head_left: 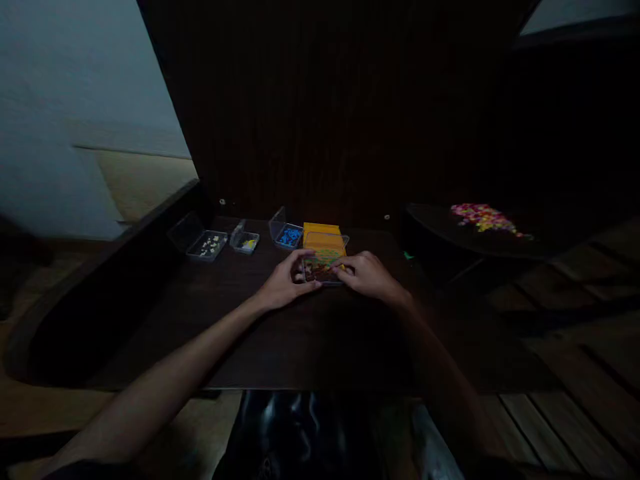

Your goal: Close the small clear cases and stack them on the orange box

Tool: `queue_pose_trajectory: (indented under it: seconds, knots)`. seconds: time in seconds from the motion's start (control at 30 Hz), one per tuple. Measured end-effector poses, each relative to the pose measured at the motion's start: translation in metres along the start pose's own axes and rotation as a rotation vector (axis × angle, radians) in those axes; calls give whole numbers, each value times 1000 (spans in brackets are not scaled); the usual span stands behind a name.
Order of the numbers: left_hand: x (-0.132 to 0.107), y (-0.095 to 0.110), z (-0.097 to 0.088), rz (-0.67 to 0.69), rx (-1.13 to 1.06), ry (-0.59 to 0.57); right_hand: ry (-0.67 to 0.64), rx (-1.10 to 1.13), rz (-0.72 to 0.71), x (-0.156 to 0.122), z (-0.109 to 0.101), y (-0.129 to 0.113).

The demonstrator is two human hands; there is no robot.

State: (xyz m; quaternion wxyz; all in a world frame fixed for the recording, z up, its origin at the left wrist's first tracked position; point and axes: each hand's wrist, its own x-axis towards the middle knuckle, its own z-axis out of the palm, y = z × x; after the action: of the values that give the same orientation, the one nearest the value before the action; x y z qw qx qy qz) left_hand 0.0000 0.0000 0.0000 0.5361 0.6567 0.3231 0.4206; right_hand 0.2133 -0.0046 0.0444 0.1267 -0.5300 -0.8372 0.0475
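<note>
Between my hands sits a small clear plastic box (327, 281) with its transparent lid tilted up at the back. Small brownish pieces lie inside it, too dim to name. My left hand (286, 283) curves around the box's left side, thumb at the near edge and fingers at the far side. Over the right part of the box, my right hand (369, 273) has its thumb and fingertips pinched together. Whatever those fingertips hold, if anything, is hidden. Directly behind the box is a yellow-orange flat object (321, 229), partly seen through the lid.
Left of my hands stand three open clear boxes: one with blue pieces (290, 237), one with yellow and white pieces (247, 244), one with cream pieces (210, 247). Multicoloured small pieces (484, 219) lie on a raised dark ledge at right. A dark panel (320, 120) rises behind.
</note>
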Motion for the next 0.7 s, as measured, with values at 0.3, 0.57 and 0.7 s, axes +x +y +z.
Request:
queue_pose_trajectory:
  seconds: [0.3,0.57,0.7]
  knots:
    - [1,-3,-1,12,-64,-12,-56,8,24,1,-1,-1]
    - [1,-2,-1,10,-49,-17,-66,-36,44,2,1,-6]
    - [1,-2,-2,23,-7,1,11,63,26,1,1,-3]
